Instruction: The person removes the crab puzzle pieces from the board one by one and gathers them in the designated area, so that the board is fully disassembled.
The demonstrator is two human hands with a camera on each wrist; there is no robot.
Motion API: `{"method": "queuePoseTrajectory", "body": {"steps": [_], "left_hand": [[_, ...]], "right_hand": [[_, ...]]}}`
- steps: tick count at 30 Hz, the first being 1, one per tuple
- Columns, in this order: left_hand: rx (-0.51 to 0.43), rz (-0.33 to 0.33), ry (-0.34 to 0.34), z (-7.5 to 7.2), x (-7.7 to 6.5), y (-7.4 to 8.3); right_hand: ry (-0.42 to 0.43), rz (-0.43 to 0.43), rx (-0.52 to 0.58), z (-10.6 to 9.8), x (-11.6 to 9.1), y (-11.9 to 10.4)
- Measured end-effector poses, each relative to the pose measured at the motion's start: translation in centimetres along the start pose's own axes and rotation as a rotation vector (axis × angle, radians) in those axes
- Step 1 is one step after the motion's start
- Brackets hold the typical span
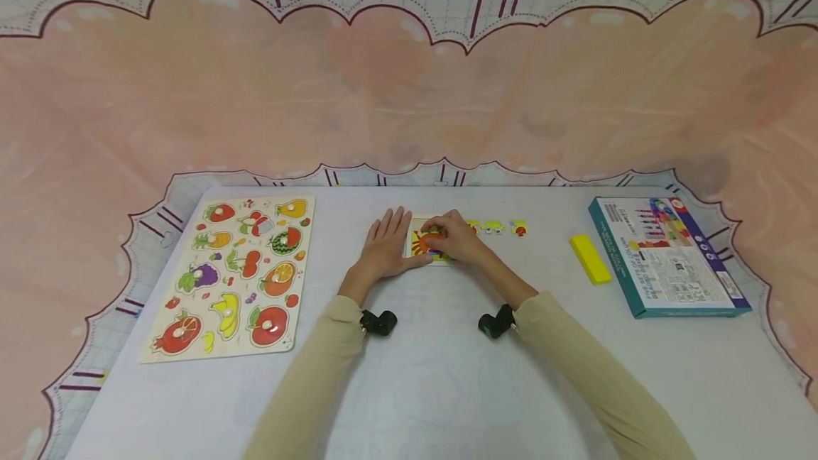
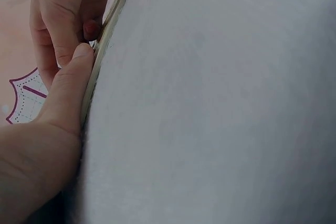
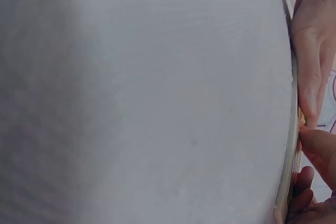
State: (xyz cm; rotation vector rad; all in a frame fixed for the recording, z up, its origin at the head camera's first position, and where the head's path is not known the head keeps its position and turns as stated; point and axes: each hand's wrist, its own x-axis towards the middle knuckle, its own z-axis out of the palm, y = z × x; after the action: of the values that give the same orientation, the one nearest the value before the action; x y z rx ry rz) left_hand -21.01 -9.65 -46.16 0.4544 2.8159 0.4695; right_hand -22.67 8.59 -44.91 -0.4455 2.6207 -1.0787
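A small puzzle board (image 1: 418, 250) with a bright sun picture lies near the back middle of the white table. My left hand (image 1: 382, 250) lies flat at its left side, fingers spread, and the thumb reaches onto the front edge. Over the board, my right hand (image 1: 459, 238) bends its fingers and appears to pinch a puzzle piece; the fingers hide most of it. In the left wrist view, the left thumb (image 2: 68, 87) presses by the board's edge (image 2: 105, 45), close to the right fingers. The right wrist view shows both hands meeting at that edge (image 3: 290, 156).
Several small puzzle pieces (image 1: 493, 227) lie in a row right of the board. A large fruit peg puzzle (image 1: 220, 289) lies on the left. A yellow block (image 1: 590, 259) and a teal-edged box (image 1: 671, 261) are on the right. A patterned curtain (image 1: 409, 91) hangs behind the table.
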Motion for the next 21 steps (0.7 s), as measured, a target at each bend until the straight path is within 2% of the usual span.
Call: {"method": "queuePoseTrajectory", "body": {"steps": [12, 21], "left_hand": [[0.028, -0.022, -0.016, 0.27, 0.02, 0.05], [0.014, -0.020, -0.014, -0.05, -0.01, 0.22]], "right_hand": [[0.017, 0.016, 0.011, 0.55, -0.07, 0.15], [0.012, -0.056, -0.047, 0.29, -0.14, -0.01]]}}
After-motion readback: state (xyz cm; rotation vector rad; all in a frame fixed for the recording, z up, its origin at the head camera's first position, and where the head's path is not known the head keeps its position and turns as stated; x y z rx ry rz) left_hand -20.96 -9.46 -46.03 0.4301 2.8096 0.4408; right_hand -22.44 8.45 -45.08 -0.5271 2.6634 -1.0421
